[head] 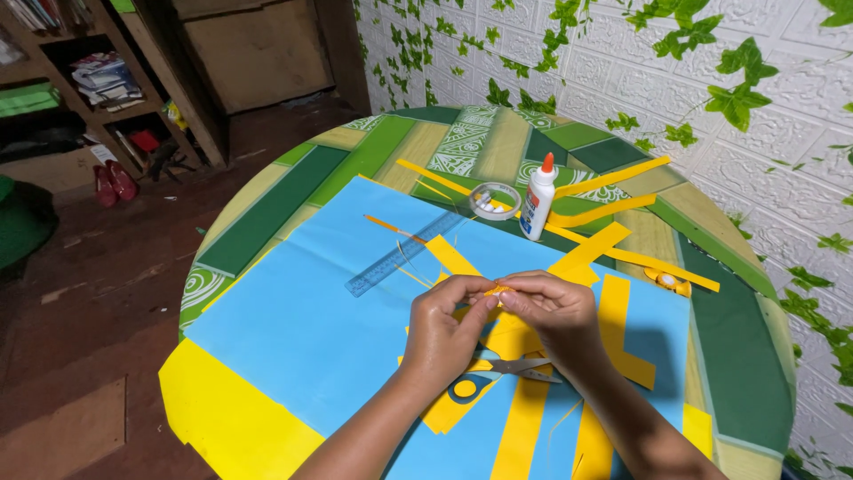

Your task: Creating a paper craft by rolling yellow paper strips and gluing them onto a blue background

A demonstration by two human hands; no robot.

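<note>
My left hand (447,331) and my right hand (548,313) meet above the blue paper sheet (293,320). Both pinch a small folded piece of yellow paper (498,290) between their fingertips. Under the hands lie scissors (498,369) with blue and yellow handles, on top of several yellow paper strips (613,311). A clear blue ruler (400,256) lies just beyond my left hand, with an orange pencil (391,228) across its far end.
A white glue bottle with an orange cap (538,200) stands beside a roll of clear tape (494,201) at the far side of the round green-patterned table (746,356). A yellow sheet (222,418) sticks out at the near left edge. A wall with ivy leaves runs along the right.
</note>
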